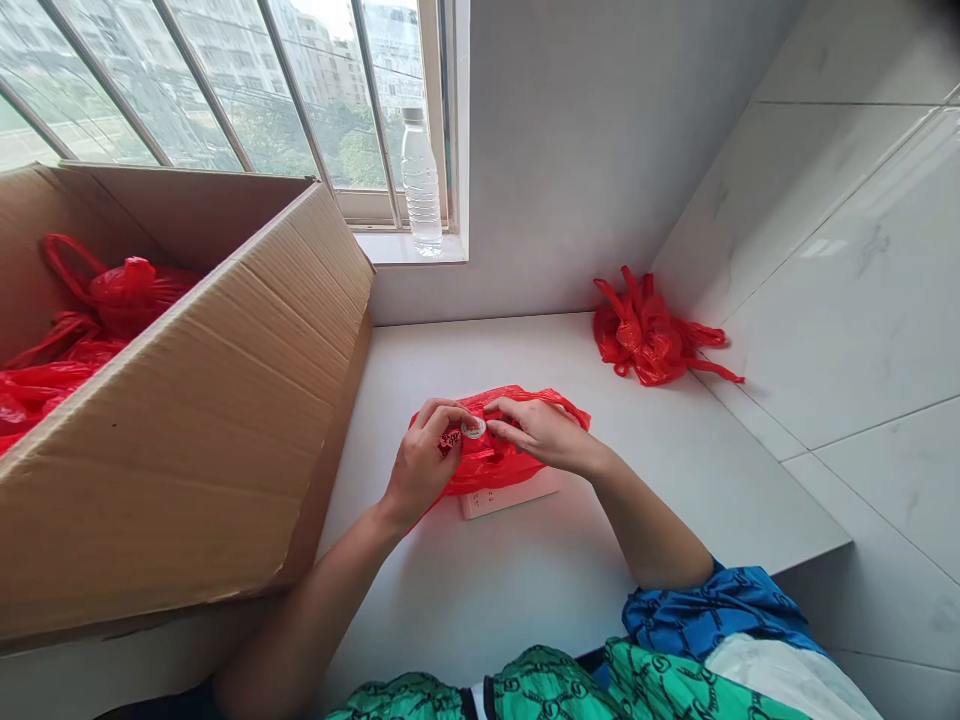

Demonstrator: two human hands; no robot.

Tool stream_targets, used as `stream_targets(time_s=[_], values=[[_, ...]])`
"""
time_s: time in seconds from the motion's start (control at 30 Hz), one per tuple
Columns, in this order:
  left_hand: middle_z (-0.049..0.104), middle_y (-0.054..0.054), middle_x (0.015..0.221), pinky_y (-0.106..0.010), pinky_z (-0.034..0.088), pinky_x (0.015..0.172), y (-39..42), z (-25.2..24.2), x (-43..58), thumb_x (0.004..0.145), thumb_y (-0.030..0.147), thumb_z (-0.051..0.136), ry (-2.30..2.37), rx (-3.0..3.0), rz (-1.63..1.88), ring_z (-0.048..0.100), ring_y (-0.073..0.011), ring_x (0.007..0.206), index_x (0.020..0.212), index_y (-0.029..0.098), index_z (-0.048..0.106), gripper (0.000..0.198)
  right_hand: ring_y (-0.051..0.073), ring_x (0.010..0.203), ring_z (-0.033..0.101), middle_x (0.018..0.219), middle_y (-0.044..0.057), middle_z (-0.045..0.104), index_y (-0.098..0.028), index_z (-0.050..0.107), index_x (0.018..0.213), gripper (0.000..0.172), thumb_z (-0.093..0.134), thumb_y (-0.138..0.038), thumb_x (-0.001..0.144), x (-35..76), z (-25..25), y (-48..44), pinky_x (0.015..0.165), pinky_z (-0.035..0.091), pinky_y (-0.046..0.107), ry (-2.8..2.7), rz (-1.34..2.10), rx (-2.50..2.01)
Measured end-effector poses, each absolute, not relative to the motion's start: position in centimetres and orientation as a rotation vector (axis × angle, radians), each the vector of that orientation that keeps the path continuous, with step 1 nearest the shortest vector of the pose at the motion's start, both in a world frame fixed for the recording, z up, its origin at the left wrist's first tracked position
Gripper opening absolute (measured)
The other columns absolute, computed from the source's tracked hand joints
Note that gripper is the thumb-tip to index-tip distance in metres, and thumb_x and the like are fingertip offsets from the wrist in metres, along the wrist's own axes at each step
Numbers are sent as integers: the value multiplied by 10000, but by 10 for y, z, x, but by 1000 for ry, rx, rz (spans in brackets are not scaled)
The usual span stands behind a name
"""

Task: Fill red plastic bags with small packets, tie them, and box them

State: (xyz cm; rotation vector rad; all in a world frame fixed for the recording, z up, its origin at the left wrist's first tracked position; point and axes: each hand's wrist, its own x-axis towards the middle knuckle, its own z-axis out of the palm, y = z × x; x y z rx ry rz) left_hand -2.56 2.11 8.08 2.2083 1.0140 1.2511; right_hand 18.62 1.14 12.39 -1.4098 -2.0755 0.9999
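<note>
A white worktop (525,365) runs along the wall beneath the window, its right edge meeting a marble-look tiled wall (840,280). A large open cardboard box (187,400) stands on its left side, overhanging the near edge. Toward the middle, a flat white carton (510,500) lies with a red plastic bag (499,465) bunched on top of it, just beside the box. A second, crumpled red bag (645,335) sits in the far right corner, touching the tiles. Above the worktop's far edge, a plastic water bottle (421,190) stands upright on the windowsill (397,248).
</note>
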Motion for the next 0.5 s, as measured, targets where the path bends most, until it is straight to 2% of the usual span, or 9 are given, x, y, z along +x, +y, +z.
stream_targets(time_s=[0.07,0.13,0.23,0.3,0.4,0.5], values=[[600,-35,1060,-298,564,831,20,78,-26,783,-17,503,1019,2189,1288,632,-165,974,1037,215,593,356,173,796,671,946,7,701,-283,627,1070,358,365,-522,1024,181,126,11,726,517,321,-1964,1167,-1325],[612,-39,1088,-311,564,838,20,76,-26,747,-45,503,1032,2188,1302,632,-174,989,1090,219,574,439,174,798,685,987,16,707,-289,611,1123,384,358,-557,1018,177,125,11,708,542,316,-1850,1312,-1249],[622,-45,1140,-313,564,845,19,74,-27,753,-53,497,1008,2182,1294,642,-177,1015,1161,230,547,500,184,859,692,988,20,711,-291,566,1240,361,508,-527,973,173,120,13,737,566,315,-1771,1385,-1172],[629,-46,1163,-312,560,866,19,75,-27,769,-49,487,977,2201,1286,643,-177,1049,1192,236,533,512,188,888,689,956,16,708,-285,536,1292,429,618,-483,921,172,116,15,760,566,317,-1761,1365,-1160],[628,-48,1218,-305,545,892,19,77,-27,749,-65,447,968,2306,1235,617,-182,1134,1212,239,522,558,180,857,680,910,8,690,-270,534,1304,476,671,-452,886,173,111,20,742,559,311,-1763,1336,-1151],[577,-49,1345,-265,536,750,21,81,-30,751,-58,407,1141,2446,1094,642,-171,1061,1215,239,528,564,167,816,668,894,9,683,-253,584,1239,391,637,-449,906,179,110,22,718,542,302,-1819,1295,-1155]])
